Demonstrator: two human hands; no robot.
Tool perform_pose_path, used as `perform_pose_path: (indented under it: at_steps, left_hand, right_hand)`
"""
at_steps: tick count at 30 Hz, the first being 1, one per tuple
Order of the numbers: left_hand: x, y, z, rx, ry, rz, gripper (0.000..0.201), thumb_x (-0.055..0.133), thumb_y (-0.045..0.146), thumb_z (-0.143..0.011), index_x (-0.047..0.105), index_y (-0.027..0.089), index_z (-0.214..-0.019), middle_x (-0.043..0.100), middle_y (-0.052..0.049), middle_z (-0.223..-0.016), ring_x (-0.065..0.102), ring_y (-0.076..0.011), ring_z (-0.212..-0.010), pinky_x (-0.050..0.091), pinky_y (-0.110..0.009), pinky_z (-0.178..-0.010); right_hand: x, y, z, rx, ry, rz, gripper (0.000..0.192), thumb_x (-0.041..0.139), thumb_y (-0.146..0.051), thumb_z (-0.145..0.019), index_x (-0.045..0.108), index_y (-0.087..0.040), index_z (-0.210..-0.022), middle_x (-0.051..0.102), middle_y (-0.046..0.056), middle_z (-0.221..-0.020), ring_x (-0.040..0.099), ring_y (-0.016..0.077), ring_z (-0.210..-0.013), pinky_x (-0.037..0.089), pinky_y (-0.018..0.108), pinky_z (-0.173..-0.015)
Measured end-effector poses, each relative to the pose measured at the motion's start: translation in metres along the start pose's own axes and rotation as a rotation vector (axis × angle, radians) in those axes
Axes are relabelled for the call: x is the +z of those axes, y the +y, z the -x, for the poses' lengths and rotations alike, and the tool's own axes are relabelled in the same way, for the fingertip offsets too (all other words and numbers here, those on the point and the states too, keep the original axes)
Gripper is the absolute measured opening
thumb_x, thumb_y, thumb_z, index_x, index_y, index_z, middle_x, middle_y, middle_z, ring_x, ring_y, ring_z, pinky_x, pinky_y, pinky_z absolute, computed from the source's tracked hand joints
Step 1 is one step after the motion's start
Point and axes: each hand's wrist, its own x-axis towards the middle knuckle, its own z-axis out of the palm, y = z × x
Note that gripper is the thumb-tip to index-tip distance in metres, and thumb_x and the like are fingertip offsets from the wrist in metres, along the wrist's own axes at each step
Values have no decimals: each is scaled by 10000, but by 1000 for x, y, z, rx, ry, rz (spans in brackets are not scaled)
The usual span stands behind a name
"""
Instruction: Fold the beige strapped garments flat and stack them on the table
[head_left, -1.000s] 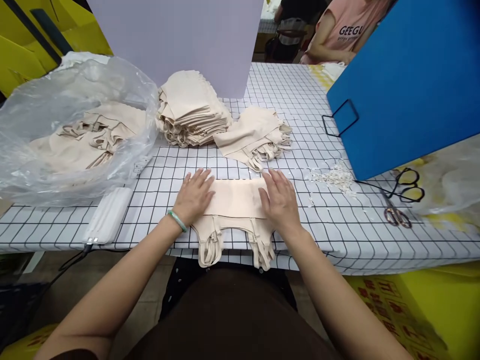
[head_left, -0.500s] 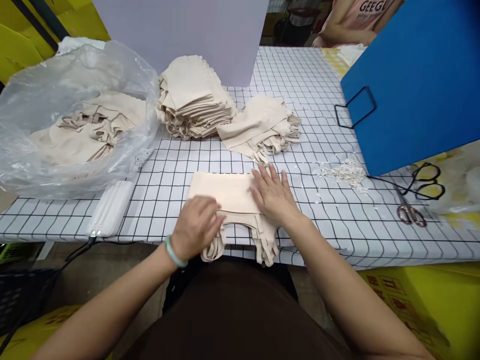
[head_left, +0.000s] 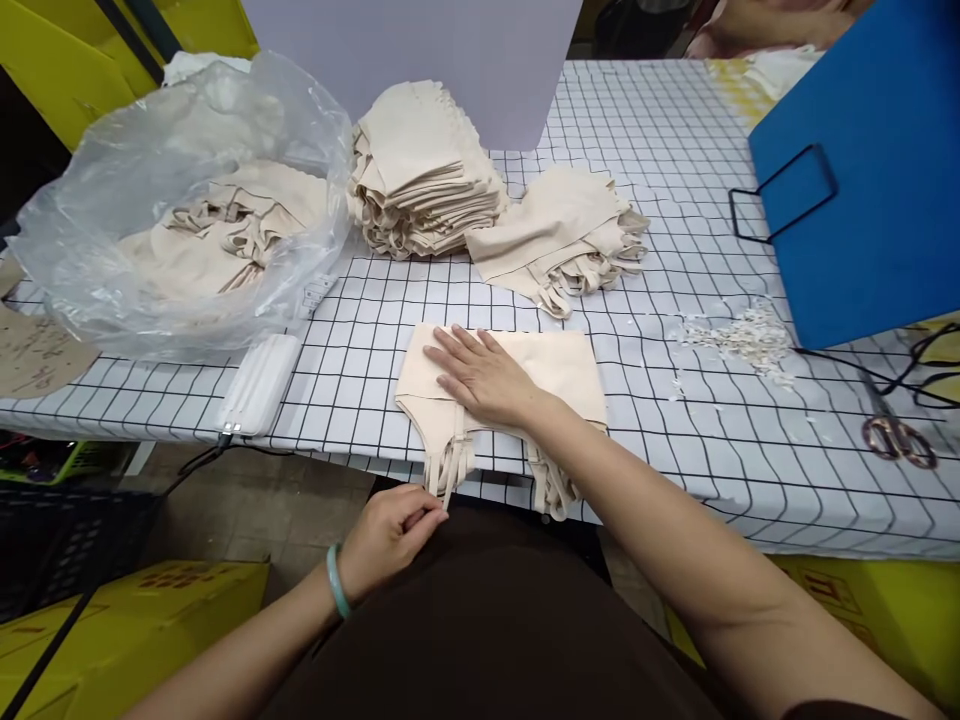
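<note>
Bare checked table (head_left: 360, 330) is left open at centre left and right of centre. The upper left is blocked by a plastic bag (head_left: 187, 200), the right by a blue board (head_left: 870, 190).

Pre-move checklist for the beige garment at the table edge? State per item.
1. Right hand flat on the beige garment, pinning it: ok.
2. Left hand pinching the ends of the left straps below the table edge: ok.
3. Right straps held: not ok, they hang free over the edge.
4. Garment apart from the loose pile behind it: ok.
5. Scissors and white scraps away from both hands: ok.
6. Layers under the right hand aligned: cannot tell, the hand covers them.
</note>
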Motion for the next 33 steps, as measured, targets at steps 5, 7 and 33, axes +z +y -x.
perform_pose_path:
  at_steps: [5, 7, 33]
  left_hand:
    - [-11, -10, 9, -332, -158, 345, 237, 582, 332, -906, 764, 181, -921, 739, -52, -835, 647, -162, -729, 503, -265, -668]
    - [-21, -12, 6, -402, -191, 433, 291, 593, 376, -897, 761, 181, -1033, 743, -49, -815, 644, -160, -688, 512, -265, -624]
    - [-15, 22, -217, 119, -49, -577, 505, 511, 377, -957, 498, 134, -1400, 447, -160, -1526, 407, -316, -1417, 352, -502, -1156]
  right_hand:
    - [1, -4, -2, 33, 13, -2, 558, 275, -532, -1015, 274, -377, -1550, 155, -102, -1643, 83, 233, -1533, 76, 500, -1257]
    - [-1, -5, -3, 38, 5, -29, 554, 293, -522, -1015, 282, -373, -1548, 153, -99, -1642, 78, 230, -1533, 70, 499, -1257]
    - [-5, 56, 66, 298, 300, 18, 526, 358, -464, -1003, 447, -267, -1483, 398, 60, -1565, 319, 292, -1470, 260, 569, -1198]
